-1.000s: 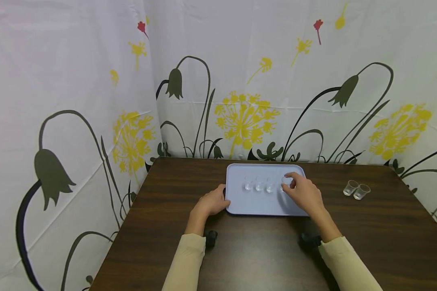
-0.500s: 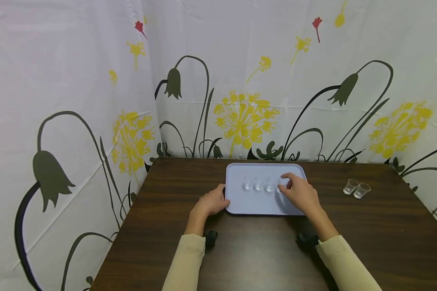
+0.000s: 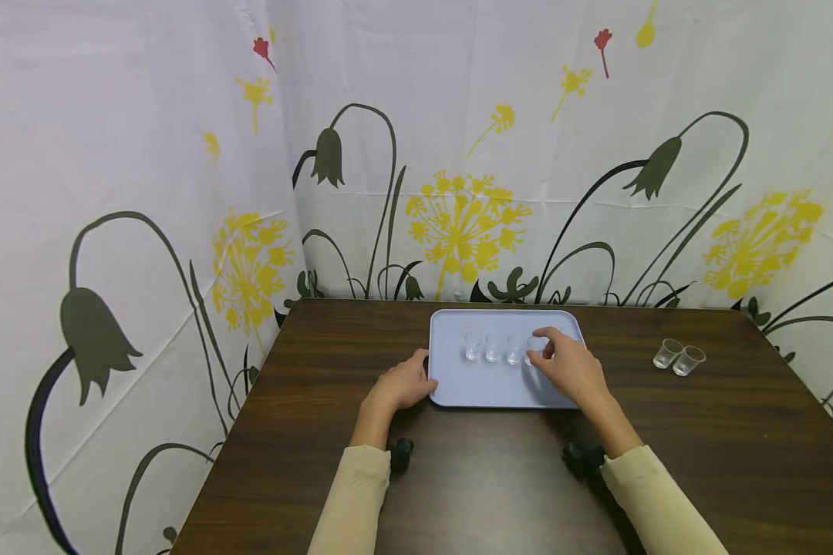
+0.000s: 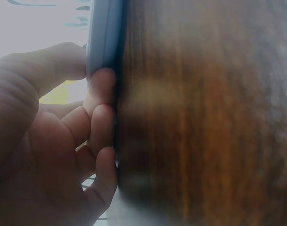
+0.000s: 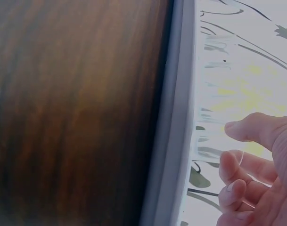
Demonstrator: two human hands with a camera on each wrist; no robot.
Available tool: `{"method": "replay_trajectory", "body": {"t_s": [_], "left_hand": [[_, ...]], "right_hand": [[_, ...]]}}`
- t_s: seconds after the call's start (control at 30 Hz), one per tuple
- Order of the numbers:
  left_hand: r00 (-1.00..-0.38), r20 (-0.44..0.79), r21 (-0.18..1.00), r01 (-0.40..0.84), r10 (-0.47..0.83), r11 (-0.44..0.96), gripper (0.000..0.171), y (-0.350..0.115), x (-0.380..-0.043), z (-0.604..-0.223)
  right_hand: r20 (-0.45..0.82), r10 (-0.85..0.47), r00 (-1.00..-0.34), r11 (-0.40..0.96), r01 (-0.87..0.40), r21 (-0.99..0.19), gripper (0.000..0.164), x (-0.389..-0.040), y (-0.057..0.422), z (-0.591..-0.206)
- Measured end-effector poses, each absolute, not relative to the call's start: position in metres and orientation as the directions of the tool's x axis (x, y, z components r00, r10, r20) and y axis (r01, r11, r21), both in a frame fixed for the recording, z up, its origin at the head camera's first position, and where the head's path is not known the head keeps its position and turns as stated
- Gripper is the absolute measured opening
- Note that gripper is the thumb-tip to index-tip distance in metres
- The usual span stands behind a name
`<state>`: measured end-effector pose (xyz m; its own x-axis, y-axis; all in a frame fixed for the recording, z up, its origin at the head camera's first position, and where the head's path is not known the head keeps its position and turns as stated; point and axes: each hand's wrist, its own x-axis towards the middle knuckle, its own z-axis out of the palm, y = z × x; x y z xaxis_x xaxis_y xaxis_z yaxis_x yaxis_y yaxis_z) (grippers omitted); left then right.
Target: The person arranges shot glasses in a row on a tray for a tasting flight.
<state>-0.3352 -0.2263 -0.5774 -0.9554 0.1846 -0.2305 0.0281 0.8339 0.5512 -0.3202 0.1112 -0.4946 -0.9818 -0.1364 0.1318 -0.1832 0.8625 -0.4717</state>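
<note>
My left hand (image 3: 404, 382) grips the left edge of a pale blue tray (image 3: 493, 391), thumb at the rim; in the left wrist view its fingers (image 4: 103, 125) lie along the tray's side (image 4: 105, 40). Three clear shot glasses stand upright in a row on the tray, the leftmost glass (image 3: 472, 351) nearest that hand. At the row's right end, my right hand (image 3: 571, 370) pinches a fourth shot glass (image 3: 531, 351) between thumb and index finger, partly hidden behind the fingertips. The right wrist view shows the glasses only faintly beyond the tray's rim (image 5: 176, 117).
Two more clear shot glasses, one (image 3: 667, 354) beside the other (image 3: 689, 361), sit close together on the dark wooden table (image 3: 486, 478), right of the tray. A white flower-print curtain (image 3: 458, 92) hangs behind and along the left side.
The right hand has moved a little to the left with its shot glass, bringing it close to the row. My left hand stays at the tray's edge.
</note>
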Motion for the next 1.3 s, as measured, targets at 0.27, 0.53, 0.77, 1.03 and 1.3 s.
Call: {"method": "replay_trajectory", "body": {"t_s": [0.27, 0.53, 0.77, 1.03, 1.3], "left_hand": [[-0.964, -0.22, 0.526, 0.014, 0.151, 0.851, 0.074, -0.224, -0.336, -0.579], [-0.956, -0.253, 0.504, 0.001, 0.148, 0.863, 0.075, -0.223, -0.333, -0.576], [-0.958, -0.247, 0.513, -0.002, 0.146, 0.858, 0.077, -0.224, -0.335, -0.577], [-0.96, -0.244, 0.511, -0.006, 0.138, 0.86, 0.076, -0.216, -0.322, -0.558], [-0.962, -0.241, 0.505, -0.01, 0.129, 0.863, 0.076, -0.215, -0.322, -0.557]], "right_hand": [[0.095, -0.14, -0.986, 0.872, -0.168, -0.46, 0.052, -0.315, 0.12, -0.489], [0.073, -0.099, -0.992, 0.876, -0.122, -0.467, 0.047, -0.312, 0.138, -0.481], [0.115, -0.048, -0.992, 0.865, -0.099, -0.492, 0.045, -0.309, 0.17, -0.466], [0.108, 0.116, -0.987, 0.849, 0.042, -0.526, 0.061, -0.304, 0.227, -0.444], [0.022, 0.207, -0.978, 0.834, 0.165, -0.526, 0.066, -0.3, 0.26, -0.437]]}}
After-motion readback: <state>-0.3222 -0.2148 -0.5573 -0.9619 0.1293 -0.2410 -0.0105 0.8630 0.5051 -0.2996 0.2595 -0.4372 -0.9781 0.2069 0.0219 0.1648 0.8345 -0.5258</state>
